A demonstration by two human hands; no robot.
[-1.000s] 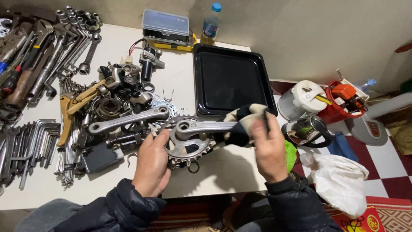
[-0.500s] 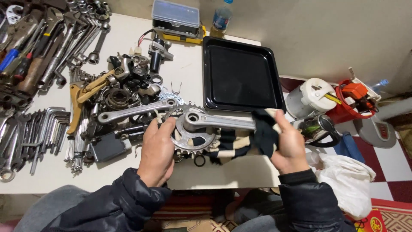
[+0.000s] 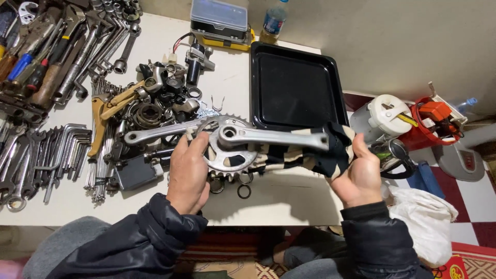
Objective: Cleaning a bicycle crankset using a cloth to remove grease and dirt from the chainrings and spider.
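My left hand [image 3: 188,173] grips the crankset [image 3: 243,144] at its chainring above the desk [image 3: 289,199]; my right hand [image 3: 359,173] clamps the striped rag [image 3: 330,155] around the arm's end. Rigid, likely heavy, toothed: hold arm and spider.

Bike repair workshop, wrenches [image 3: 77,46], parts-strewn table [image 3: 289,199]

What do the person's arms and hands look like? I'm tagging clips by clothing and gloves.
Both hands are bare: no gloves, rings or watch show on the left hand or the right hand. Each arm wears a dark, slightly shiny puffy jacket sleeve, the left sleeve and right sleeve, with creased fabric and a snug cuff ending at the wrist. No markings are visible.
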